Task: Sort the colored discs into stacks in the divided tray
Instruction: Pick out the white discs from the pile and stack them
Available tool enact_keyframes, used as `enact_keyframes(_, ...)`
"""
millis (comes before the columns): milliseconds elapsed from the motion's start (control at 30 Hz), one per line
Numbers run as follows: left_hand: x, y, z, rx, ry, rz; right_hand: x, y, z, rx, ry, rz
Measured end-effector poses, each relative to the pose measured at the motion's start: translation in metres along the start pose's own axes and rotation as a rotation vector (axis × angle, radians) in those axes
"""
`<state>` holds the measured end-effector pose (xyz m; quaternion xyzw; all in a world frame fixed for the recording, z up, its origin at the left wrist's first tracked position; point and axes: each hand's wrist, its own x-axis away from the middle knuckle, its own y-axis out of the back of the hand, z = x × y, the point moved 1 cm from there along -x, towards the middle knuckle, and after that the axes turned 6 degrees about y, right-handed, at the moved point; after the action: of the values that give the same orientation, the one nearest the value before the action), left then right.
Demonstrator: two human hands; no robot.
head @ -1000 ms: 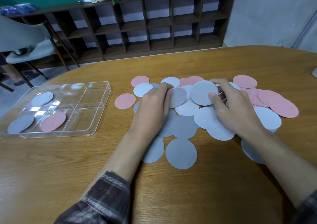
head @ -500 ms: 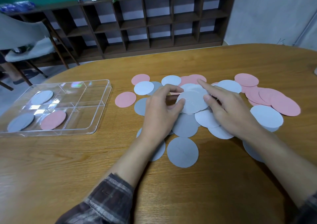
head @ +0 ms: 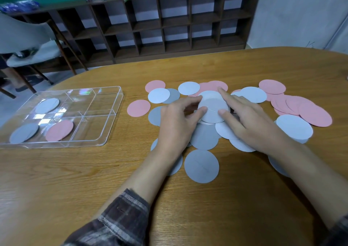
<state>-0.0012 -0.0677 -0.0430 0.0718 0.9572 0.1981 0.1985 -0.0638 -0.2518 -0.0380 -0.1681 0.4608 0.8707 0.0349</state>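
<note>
Pink, light blue and grey discs lie scattered and overlapping on the wooden table. Both hands meet over a small stack of light blue discs in the middle of the pile. My left hand pinches its left edge between thumb and fingers. My right hand presses its right edge with thumb and forefinger. A clear divided tray sits at the left; it holds a light blue disc, a grey disc and a pink disc, each in its own compartment.
A heap of pink discs lies at the right. A grey disc sits alone near the front of the pile. Beyond the table's far edge stand a dark shelf unit and a chair.
Both hands have drawn light blue discs together from the pile into one small stack held between them. The tray and its discs have not moved.
</note>
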Motion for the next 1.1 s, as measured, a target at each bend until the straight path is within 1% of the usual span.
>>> enact_keyframes(100,0.000,0.000,0.000,-0.040,-0.051,0.007,0.001,0.003,-0.003,-0.017,0.010,-0.069)
enact_keyframes(200,-0.001,0.001,0.001,-0.072,-0.039,0.070,0.001,0.003,-0.004,-0.061,0.004,-0.092)
enact_keyframes(267,-0.002,0.002,0.004,-0.171,-0.032,0.127,0.001,0.004,-0.006,-0.075,-0.015,-0.119)
enact_keyframes(400,0.000,0.001,0.010,-0.374,-0.075,0.260,0.000,0.009,-0.011,-0.109,-0.082,-0.193)
enact_keyframes(467,0.000,0.001,0.011,-0.420,-0.085,0.289,0.000,0.010,-0.013,-0.108,-0.113,-0.228)
enact_keyframes(533,-0.001,0.001,0.012,-0.441,-0.085,0.284,0.000,0.010,-0.014,-0.107,-0.133,-0.253)
enact_keyframes(800,-0.003,-0.002,0.012,-0.420,-0.071,0.250,0.000,0.009,-0.014,-0.088,-0.150,-0.250)
enact_keyframes(933,-0.004,0.000,0.012,-0.274,-0.063,0.178,0.000,0.007,-0.012,-0.087,-0.154,-0.244)
enact_keyframes(1100,-0.006,0.004,0.007,-0.073,0.064,0.099,-0.001,0.009,-0.012,-0.083,-0.175,-0.285)
